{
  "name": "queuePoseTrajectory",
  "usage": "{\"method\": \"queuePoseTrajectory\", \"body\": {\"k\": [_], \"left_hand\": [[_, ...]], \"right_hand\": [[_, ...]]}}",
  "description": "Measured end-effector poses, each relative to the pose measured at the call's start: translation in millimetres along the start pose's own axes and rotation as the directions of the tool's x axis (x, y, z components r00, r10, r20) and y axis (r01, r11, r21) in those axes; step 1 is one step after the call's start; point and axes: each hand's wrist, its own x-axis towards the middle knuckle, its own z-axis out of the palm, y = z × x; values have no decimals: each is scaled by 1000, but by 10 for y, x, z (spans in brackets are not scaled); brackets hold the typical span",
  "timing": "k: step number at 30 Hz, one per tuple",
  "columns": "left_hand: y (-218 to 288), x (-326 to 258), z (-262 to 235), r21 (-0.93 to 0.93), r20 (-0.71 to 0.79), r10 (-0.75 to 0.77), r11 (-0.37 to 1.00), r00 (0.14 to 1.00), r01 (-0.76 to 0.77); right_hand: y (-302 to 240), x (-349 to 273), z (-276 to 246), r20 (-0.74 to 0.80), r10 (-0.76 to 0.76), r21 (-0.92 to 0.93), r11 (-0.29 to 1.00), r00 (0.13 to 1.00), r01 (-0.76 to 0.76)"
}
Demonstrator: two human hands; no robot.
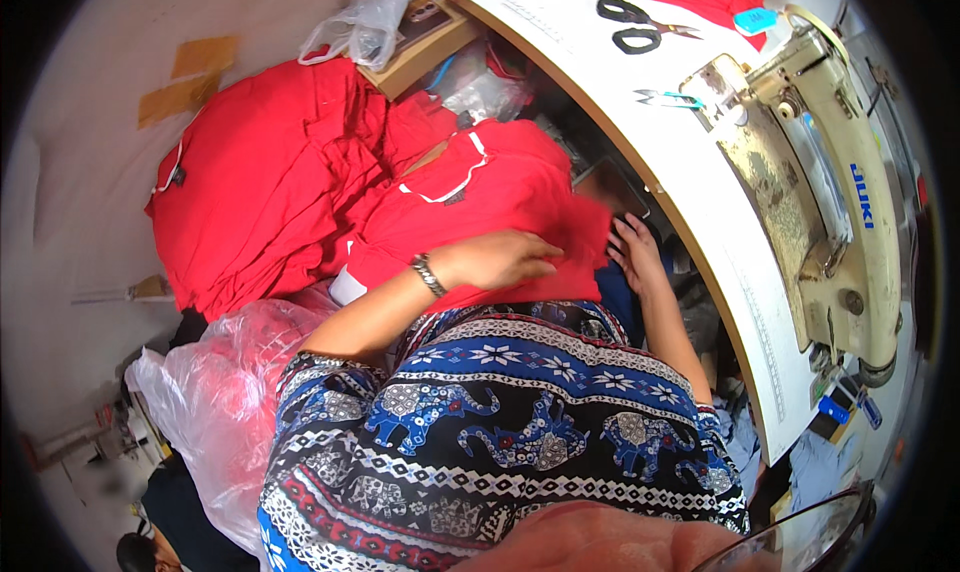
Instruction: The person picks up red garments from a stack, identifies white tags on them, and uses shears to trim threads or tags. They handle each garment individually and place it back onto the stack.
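Observation:
A red garment (510, 202) with white trim along its neckline lies across my lap. My left hand (505, 260), with a dark bracelet at the wrist, rests over the red cloth, palm down with its fingers stretched toward the right. Beside the garment's right edge is my right hand (638, 254), its fingers apart and slightly bent, next to the table's curved edge. The cloth between the two hands is partly blurred. No held object shows in either hand.
A large heap of red cloth (260, 182) sits at the left, above a clear plastic bag (215, 372). On the white table (735, 252) at the right are a sewing machine (868, 262), black-handled scissors (635, 40) and thread snips (672, 99). A cardboard box (425, 47) stands at the back.

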Motion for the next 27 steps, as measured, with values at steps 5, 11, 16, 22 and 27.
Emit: {"method": "queuePoseTrajectory", "body": {"k": [5, 11, 16, 22, 27], "left_hand": [[-511, -170, -547, 53, -549, -246, 944, 799, 327], [-967, -314, -357, 72, -498, -501, 789, 707, 610], [-16, -753, -23, 305, -427, -120, 914, 896, 268], [265, -511, 244, 165, -488, -186, 940, 853, 299], [-227, -884, -414, 305, -732, -236, 725, 639, 618]], "right_hand": [[533, -52, -560, 13, -93, -40, 995, 996, 93], [-77, -409, 363, 244, 97, -570, 819, 965, 62], [-32, -625, 254, 556, -230, -606, 546, 799, 578], [-650, -711, 806, 464, -238, -62, 952, 853, 299], [-1602, -629, 1258, 369, -654, 79, 730, 660, 679]]}}
